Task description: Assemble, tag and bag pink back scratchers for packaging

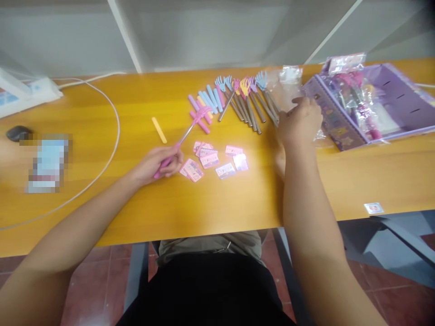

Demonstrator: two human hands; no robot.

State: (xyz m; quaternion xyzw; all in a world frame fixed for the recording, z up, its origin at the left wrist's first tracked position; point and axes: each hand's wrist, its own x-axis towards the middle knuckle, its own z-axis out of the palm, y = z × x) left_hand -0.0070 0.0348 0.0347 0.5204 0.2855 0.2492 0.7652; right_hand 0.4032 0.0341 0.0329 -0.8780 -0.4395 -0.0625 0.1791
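Observation:
My left hand [163,163] is closed around the pink handle of a back scratcher [186,132], whose pink claw points up and to the right. My right hand [301,118] is at the clear plastic bags [290,81], right of the scratcher rods; its fingertips are partly hidden, and what they hold cannot be made out. Several metal rods with coloured claws [249,106] lie fanned out on the table. Left of them are several pink, blue and yellow tubes [210,100]. One yellow tube [159,130] lies apart. Small pink cards [209,158] are spread before me.
A purple box [346,129] with bagged items stands at the right. A phone [49,163], a black mouse [19,133] and a white cable [117,131] are at the left. One small card [374,208] lies near the front edge. A grey partition [204,36] backs the table.

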